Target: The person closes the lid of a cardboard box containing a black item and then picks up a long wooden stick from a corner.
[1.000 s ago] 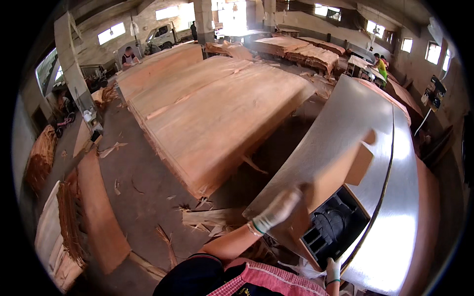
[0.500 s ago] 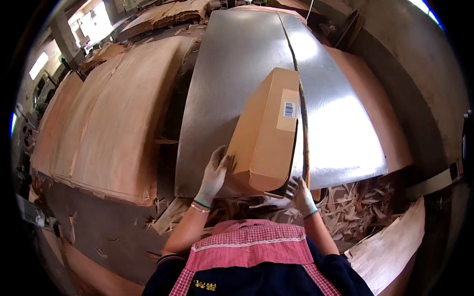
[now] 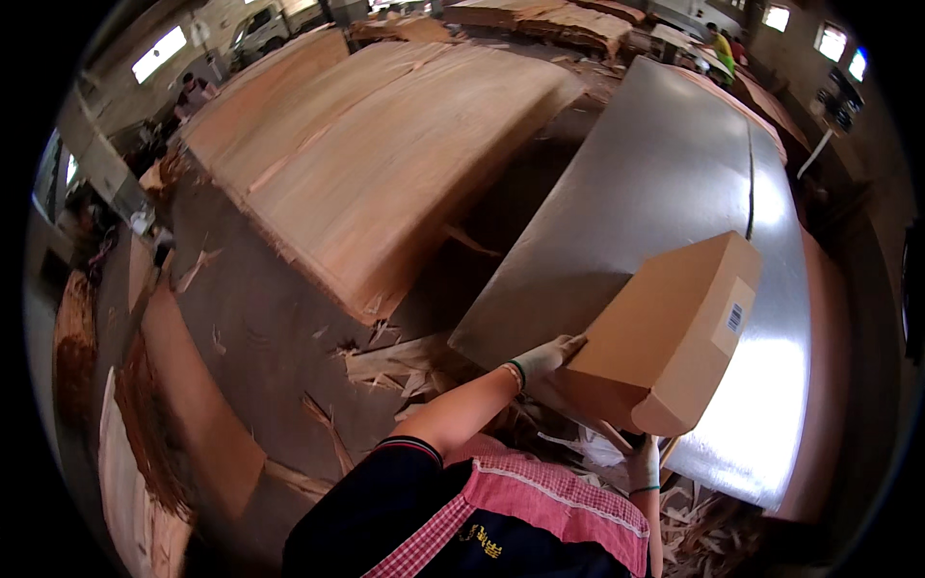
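The cardboard box [image 3: 641, 332] was positioned, tilted, over the near end of the metal-topped surface [image 3: 568, 279]. The gloved left hand [image 3: 545, 359] had its fingers against the box's left wall; I could not tell how firmly they gripped. The gloved right hand [image 3: 643, 466] was at the box's near end, its fingers mostly hidden; whether they were wide or closed could not be determined.

Principal hazard, in my judgement: the box slipping on the smooth metal, caused by uneven support between the hands. Secondary hazard: contents dropping out, should the underside be open; that face was out of view.

The near edge of the surface ran close to the box, leaving little margin. Wood scraps [image 3: 708, 525] below that edge were a probable trip point. Room for movement extended toward the surface's far end; the veneer stack [image 3: 414, 144] stood apart to the left.
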{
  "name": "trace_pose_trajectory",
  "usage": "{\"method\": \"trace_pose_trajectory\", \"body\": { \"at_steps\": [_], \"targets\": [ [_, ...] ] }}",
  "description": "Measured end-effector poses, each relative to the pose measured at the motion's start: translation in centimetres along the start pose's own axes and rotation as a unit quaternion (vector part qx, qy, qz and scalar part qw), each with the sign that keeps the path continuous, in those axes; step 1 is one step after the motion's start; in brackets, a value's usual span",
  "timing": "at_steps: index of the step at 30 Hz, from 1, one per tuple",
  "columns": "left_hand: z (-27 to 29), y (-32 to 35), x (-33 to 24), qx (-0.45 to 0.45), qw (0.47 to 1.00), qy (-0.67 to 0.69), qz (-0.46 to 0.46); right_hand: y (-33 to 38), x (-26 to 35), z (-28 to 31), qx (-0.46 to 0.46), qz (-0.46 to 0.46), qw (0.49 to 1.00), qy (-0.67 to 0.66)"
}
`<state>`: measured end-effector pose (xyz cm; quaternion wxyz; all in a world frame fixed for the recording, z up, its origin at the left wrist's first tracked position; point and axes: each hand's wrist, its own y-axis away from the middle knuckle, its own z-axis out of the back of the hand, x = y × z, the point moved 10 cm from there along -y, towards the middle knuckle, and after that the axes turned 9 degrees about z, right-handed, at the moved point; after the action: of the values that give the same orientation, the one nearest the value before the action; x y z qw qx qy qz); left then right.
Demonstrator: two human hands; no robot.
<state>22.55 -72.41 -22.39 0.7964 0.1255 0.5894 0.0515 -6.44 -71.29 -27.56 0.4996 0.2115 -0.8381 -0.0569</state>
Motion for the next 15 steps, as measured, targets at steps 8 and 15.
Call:
{"method": "trace_pose_trajectory", "body": {
  "at_steps": [8,15],
  "targets": [
    [-1.8,6.9,2.0,0.025,0.92,0.322,0.222,5.9,2.0,-0.5,-0.068,0.051,0.996,0.041],
    [1.4,8.6,-3.0,0.021,0.958,0.223,0.178,6.3,1.5,3.2,-0.08,0.081,0.992,0.063]
  ]
}}
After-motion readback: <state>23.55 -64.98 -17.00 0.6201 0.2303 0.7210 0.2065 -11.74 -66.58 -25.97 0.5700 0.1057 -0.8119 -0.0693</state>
